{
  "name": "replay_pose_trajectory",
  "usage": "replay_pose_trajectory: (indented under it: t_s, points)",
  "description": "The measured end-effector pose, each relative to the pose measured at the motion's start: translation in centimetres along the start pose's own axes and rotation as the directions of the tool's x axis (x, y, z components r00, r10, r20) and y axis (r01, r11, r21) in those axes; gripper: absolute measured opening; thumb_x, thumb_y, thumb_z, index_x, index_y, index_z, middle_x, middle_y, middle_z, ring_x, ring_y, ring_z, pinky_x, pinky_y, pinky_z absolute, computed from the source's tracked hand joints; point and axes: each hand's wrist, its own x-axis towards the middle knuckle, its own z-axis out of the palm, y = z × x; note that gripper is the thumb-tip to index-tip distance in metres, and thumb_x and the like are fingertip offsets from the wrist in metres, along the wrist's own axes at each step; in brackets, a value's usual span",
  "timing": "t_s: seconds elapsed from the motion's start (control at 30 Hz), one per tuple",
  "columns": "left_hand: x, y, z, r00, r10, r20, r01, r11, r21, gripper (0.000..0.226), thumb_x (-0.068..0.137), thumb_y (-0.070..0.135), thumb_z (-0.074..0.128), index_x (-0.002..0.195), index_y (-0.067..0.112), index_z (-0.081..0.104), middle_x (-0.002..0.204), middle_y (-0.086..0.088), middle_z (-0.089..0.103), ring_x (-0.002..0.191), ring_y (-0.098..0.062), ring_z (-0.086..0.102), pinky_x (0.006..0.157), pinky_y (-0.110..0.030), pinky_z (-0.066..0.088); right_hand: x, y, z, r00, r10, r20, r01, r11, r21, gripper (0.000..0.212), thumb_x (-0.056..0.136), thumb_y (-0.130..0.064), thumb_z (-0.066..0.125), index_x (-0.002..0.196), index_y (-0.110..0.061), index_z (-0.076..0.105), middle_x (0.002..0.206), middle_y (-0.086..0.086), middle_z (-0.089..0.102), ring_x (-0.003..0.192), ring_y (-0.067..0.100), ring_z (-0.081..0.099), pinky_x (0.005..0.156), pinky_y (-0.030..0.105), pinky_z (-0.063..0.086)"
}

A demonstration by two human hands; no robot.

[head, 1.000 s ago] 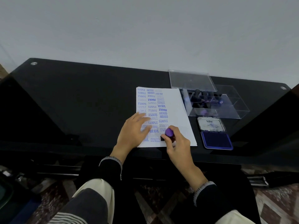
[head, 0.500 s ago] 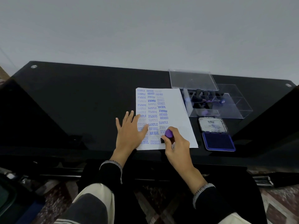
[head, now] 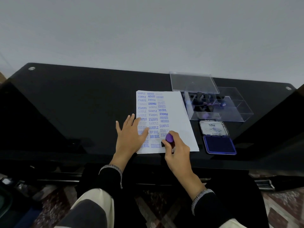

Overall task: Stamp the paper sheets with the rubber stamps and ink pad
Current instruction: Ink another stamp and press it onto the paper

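My right hand (head: 178, 151): my fingers are curled round a rubber stamp (head: 168, 140), thumb and forefinger pinching its purple knob, the dark base down on the sheet near its front edge, in the third column of prints
My left hand (head: 130, 136): flat, fingers straight and spread, palm down across the left edge of the sheet, partly on the table, holding nothing; my thumb lies over the prints in the left column
Paper sheet (head: 178, 122): white, lying flat on the table close to its near edge, a little skewed; three columns of blue prints fill its left half, reading SAMPLE, AMENDED, FRAGILE, AIR MAIL, EXPRESS, FAX OUT, some strong and some faint; the right half is bare
Ink pad (head: 218, 144): open, just right of the sheet's near corner, apart from it; the blue pad is toward me and the lid with a white label is hinged back behind it
Clear box (head: 236, 111): behind the ink pad, beside the sheet's far right corner, with more stamps (head: 205, 103) inside, dark handles and purple tips; I cannot count them
Clear lid (head: 194, 82): behind the box, its near edge overlapping the box
Table (head: 74, 104): black and glossy, against a pale wall
My sleeves: dark, with pale patterned cuffs
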Motion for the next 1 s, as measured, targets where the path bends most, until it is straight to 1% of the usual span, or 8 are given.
replay_pose_trajectory:
  t_s: [0.1,0.23,0.3,0.4,0.47,0.67,0.77,1.0]
  points:
    - [0.0,0.0,0.0,1.0,0.001,-0.003,-0.001,1.0,-0.007,0.059,0.094,0.054,0.042,0.144,0.023,0.037,0.158,0.0,0.024,0.147,-0.015,0.013,0.116,-0.051,-0.007,0.6,-0.2,-0.3,1.0,0.008,0.021,-0.008,1.0,0.014,0.024,0.089,-0.008,0.063,0.112,-0.007,0.057,0.084,-0.006,0.056,0.059,-0.008,0.046,0.061,-0.001,0.035]
    - [0.0,-0.1,0.1,1.0,0.004,-0.014,-0.004,1.0,-0.001,0.059,0.094,0.055,0.043,0.143,0.023,0.037,0.157,0.0,0.025,0.147,-0.015,0.014,0.116,-0.051,-0.006,1.8,-0.3,-0.4,0.997,0.036,0.07,-0.04,0.997,0.061,0.018,0.092,-0.012,0.06,0.109,-0.011,0.055,0.082,-0.002,0.061,0.07,0.016,0.064,0.062,0.004,0.04]
    - [0.0,-0.1,0.2,1.0,0.004,-0.016,-0.004,1.0,-0.003,0.059,0.094,0.055,0.043,0.143,0.023,0.038,0.157,-0.001,0.025,0.147,-0.015,0.014,0.116,-0.051,-0.006,1.4,-0.2,-0.3,0.998,0.035,0.051,-0.038,0.998,0.058,0.02,0.091,-0.011,0.061,0.111,-0.011,0.055,0.083,-0.003,0.061,0.069,0.012,0.063,0.062,0.003,0.039]
    - [-0.1,-0.1,0.2,1.0,0.009,-0.023,-0.009,1.0,-0.004,0.058,0.094,0.054,0.043,0.143,0.023,0.038,0.157,-0.001,0.026,0.147,-0.015,0.014,0.116,-0.051,-0.006,0.2,-0.2,0.0,1.0,0.017,0.003,-0.017,1.0,0.025,0.026,0.089,-0.009,0.064,0.114,-0.007,0.057,0.085,-0.006,0.056,0.058,-0.01,0.045,0.061,-0.002,0.034]
    - [-0.1,-0.1,0.2,1.0,0.01,-0.024,-0.011,1.0,-0.004,0.058,0.095,0.054,0.043,0.143,0.023,0.038,0.157,-0.001,0.025,0.147,-0.015,0.014,0.116,-0.051,-0.007,-0.2,-0.1,0.2,1.0,0.025,-0.019,-0.024,0.999,0.026,0.027,0.089,-0.009,0.064,0.115,-0.006,0.057,0.088,-0.006,0.056,0.059,-0.012,0.041,0.062,-0.003,0.034]
    - [-0.1,-0.1,0.1,1.0,0.012,-0.022,-0.012,1.0,-0.004,0.058,0.095,0.054,0.043,0.144,0.023,0.038,0.157,-0.001,0.025,0.147,-0.015,0.014,0.116,-0.051,-0.007,1.6,-0.4,-0.1,0.996,0.069,0.055,-0.073,0.994,0.08,0.019,0.092,-0.01,0.059,0.111,-0.01,0.055,0.086,-0.001,0.061,0.073,0.018,0.064,0.063,0.002,0.039]
    - [-0.1,-0.1,0.1,1.0,0.009,-0.026,-0.01,1.0,-0.012,0.058,0.095,0.054,0.043,0.143,0.022,0.038,0.157,-0.001,0.026,0.147,-0.015,0.015,0.116,-0.051,-0.006,2.4,-0.2,-0.2,0.989,0.095,0.115,-0.102,0.993,0.065,0.019,0.093,-0.016,0.058,0.112,-0.013,0.053,0.091,-0.003,0.06,0.075,0.019,0.066,0.064,0.005,0.043]
    - [-0.1,-0.1,0.2,0.999,0.018,-0.032,-0.019,1.0,-0.016,0.058,0.095,0.054,0.044,0.143,0.022,0.039,0.157,-0.001,0.026,0.147,-0.015,0.015,0.116,-0.051,-0.007,0.3,0.2,0.3,1.0,0.026,0.006,-0.027,0.996,0.091,0.023,0.092,-0.014,0.059,0.114,-0.012,0.054,0.091,0.0,0.065,0.08,0.015,0.065,0.07,0.007,0.044]
